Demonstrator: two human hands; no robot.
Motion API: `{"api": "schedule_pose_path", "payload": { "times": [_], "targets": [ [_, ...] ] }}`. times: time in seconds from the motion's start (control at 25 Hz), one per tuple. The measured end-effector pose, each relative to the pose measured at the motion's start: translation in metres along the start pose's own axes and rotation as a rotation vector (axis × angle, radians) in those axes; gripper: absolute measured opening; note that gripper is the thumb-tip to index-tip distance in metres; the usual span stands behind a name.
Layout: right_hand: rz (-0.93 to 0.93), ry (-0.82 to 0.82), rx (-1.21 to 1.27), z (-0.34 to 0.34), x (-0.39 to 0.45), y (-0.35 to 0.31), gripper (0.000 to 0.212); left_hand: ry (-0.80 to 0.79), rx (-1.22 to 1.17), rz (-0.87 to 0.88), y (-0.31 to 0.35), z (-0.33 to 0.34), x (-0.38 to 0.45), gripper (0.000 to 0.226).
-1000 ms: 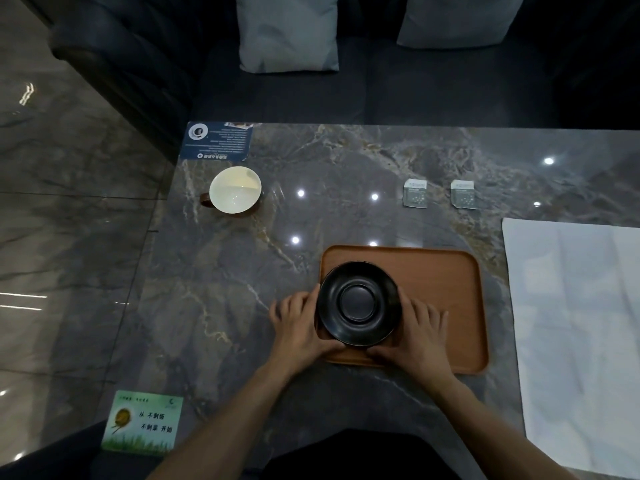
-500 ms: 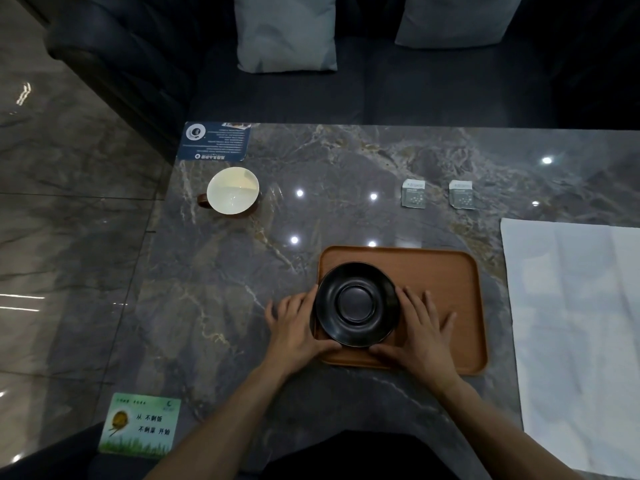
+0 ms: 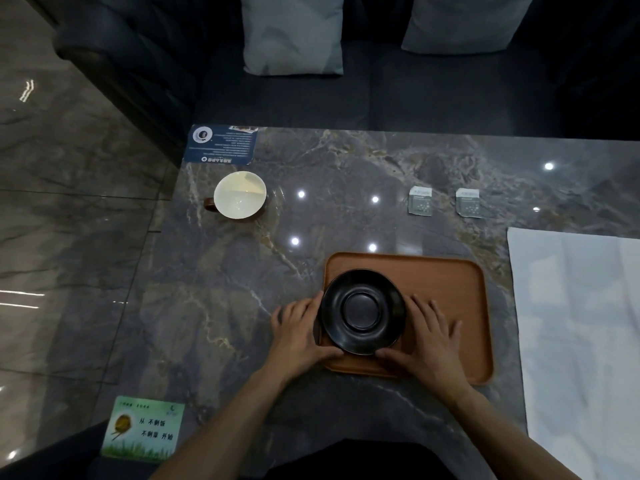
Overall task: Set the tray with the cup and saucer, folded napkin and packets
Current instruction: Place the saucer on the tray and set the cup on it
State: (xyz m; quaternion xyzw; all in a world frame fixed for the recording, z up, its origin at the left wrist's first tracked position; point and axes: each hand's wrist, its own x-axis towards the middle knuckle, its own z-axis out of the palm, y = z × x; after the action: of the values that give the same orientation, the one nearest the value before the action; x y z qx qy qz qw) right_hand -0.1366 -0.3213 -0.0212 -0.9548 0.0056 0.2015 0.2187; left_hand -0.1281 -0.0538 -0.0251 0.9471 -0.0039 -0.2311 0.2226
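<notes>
A black saucer [image 3: 362, 310] lies on the left part of the brown tray [image 3: 450, 289]. My left hand [image 3: 298, 329] rests at its left edge, partly on the table. On the tray, my right hand [image 3: 427, 336] touches the saucer's right edge; both thumbs meet its near rim, fingers spread. A cup [image 3: 239, 195], white inside with a brown handle, stands far left on the table. Two small packets [image 3: 420, 200] [image 3: 468, 201] lie behind the tray. A white napkin [image 3: 581, 323] is spread flat at the right.
The marble table [image 3: 225, 289] carries a blue card [image 3: 223, 144] at its far left corner and a green card [image 3: 143, 427] at its near left corner. Beyond the table is a dark sofa with two grey cushions [image 3: 292, 32]. Glossy floor lies to the left.
Both hands have loosened around the saucer, the fingers spreading a little flatter. The saucer stays on the tray's left part.
</notes>
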Motion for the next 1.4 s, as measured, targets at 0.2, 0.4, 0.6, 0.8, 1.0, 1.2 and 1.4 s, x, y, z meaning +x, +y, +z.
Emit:
{"api": "schedule_pose_path", "payload": {
  "times": [0.2,0.4,0.6,0.8,1.0,1.2,1.4],
  "targets": [
    [-0.08,0.089,-0.086,-0.021,0.022,-0.008,0.078,0.036,-0.146,0.011,-0.023,-0.034,0.004,0.068],
    [-0.184,0.125,-0.114,-0.037,0.074,-0.046,0.058,0.12,-0.185,-0.044,-0.068,-0.08,0.019,0.036],
    [-0.292,0.022,-0.149,-0.043,0.134,-0.101,0.049,0.166,-0.086,-0.195,-0.121,-0.131,0.046,0.017],
    [-0.353,-0.143,-0.144,-0.044,0.19,-0.163,0.054,0.262,-0.033,-0.304,-0.155,-0.179,0.081,0.022],
    [-0.359,-0.192,-0.083,-0.041,0.231,-0.216,0.081,0.308,-0.085,-0.289,-0.162,-0.213,0.115,0.03],
    [-0.386,-0.221,0.076,-0.029,0.249,-0.251,0.102,0.221,-0.095,-0.264,-0.162,-0.22,0.133,0.036],
    [-0.363,-0.205,0.334,-0.013,0.251,-0.263,0.101,0.27,-0.203,-0.263,-0.162,-0.212,0.138,0.018]
  ]
}}
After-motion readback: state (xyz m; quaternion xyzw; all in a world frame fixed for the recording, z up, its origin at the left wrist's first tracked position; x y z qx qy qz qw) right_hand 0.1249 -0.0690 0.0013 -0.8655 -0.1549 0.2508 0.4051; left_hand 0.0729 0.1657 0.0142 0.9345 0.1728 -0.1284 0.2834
